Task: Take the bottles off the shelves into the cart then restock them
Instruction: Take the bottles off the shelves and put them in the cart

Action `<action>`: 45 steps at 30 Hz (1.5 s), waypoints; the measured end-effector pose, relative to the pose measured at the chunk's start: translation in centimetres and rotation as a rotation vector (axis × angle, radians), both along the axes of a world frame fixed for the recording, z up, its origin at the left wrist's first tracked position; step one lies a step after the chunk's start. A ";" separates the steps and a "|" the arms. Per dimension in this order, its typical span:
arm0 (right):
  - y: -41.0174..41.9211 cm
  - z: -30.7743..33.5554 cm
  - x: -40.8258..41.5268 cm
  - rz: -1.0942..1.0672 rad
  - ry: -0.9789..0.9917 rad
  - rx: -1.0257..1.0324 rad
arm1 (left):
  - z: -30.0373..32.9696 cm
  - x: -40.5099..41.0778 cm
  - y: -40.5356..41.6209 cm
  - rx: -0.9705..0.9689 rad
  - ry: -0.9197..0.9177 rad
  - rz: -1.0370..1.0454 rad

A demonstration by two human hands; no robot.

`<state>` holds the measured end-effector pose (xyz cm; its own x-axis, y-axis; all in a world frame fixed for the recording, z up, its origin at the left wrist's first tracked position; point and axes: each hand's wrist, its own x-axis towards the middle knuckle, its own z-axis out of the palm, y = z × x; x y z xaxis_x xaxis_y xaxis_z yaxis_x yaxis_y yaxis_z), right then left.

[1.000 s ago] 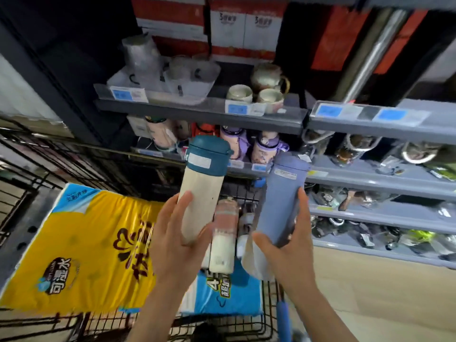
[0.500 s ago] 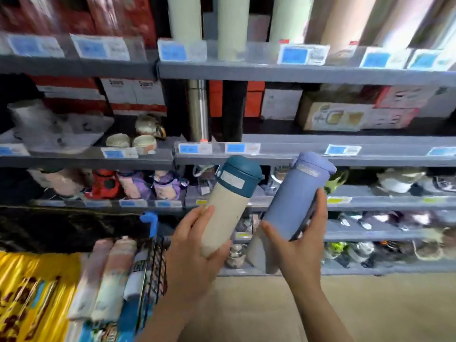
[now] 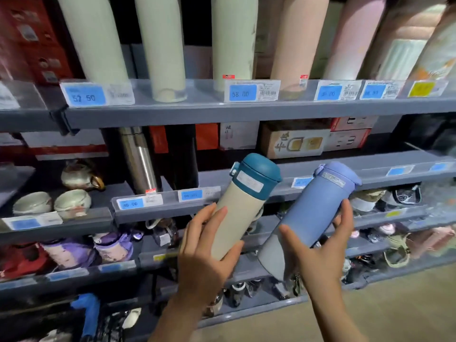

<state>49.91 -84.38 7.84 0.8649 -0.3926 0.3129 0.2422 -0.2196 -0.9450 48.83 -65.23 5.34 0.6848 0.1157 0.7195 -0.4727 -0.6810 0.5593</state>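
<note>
Seemingly bound for restocking: cream bottle with teal lid (image 3: 237,213) gripped low in left hand (image 3: 204,257), blue bottle (image 3: 313,213) clasped in right hand (image 3: 318,255), both tilted caps-up before the middle shelf (image 3: 385,166).

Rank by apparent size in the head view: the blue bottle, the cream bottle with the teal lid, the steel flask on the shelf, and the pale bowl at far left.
1-2. blue bottle and cream bottle with the teal lid: alike, both held close to the camera.
3. steel flask, farther back, so unsure.
4. pale bowl.
</note>
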 end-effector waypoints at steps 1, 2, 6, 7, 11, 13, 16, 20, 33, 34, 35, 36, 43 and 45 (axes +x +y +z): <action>-0.1 0.3 1.1 -0.019 -0.006 -0.007 | 0.1 1.5 0.0 0.004 -0.030 -0.017; -0.2 0.5 2.3 -0.032 -0.011 -0.013 | 0.2 3.0 0.1 0.018 -0.053 -0.024; -0.7 1.0 5.6 -0.091 -0.017 0.014 | 0.8 7.7 0.2 0.086 -0.084 0.001; -0.7 1.1 6.1 -0.105 -0.017 0.021 | 0.9 8.6 0.3 0.123 -0.096 0.001; -0.9 1.4 8.3 -0.155 -0.010 0.075 | 1.0 12.3 0.5 0.286 -0.196 0.000; -1.1 1.6 9.4 -0.170 -0.018 0.093 | 0.9 13.7 0.3 0.331 -0.232 -0.007; -1.5 1.8 11.1 -0.201 -0.030 0.101 | 1.3 15.6 -0.2 0.371 -0.249 -0.003; -2.2 2.2 13.1 -0.221 -0.090 0.135 | 2.4 18.1 -1.2 0.454 -0.332 -0.024; -5.5 3.0 17.9 -0.272 -0.126 0.282 | 2.1 23.5 -4.7 0.436 -0.292 0.083; -5.6 3.1 18.2 -0.279 -0.126 0.293 | 1.9 23.7 -4.8 0.421 -0.266 0.102; -5.6 3.2 18.5 -0.280 -0.123 0.298 | 1.7 23.9 -4.9 0.402 -0.239 0.118; -5.6 3.2 18.8 -0.275 -0.124 0.303 | 1.4 24.1 -5.1 0.375 -0.213 0.127; -3.6 2.5 21.1 -0.169 -0.130 0.306 | 0.1 23.6 -5.0 0.148 -0.153 0.124; -2.4 2.4 21.5 -0.147 -0.141 0.322 | 0.0 23.2 -4.8 0.135 -0.151 0.136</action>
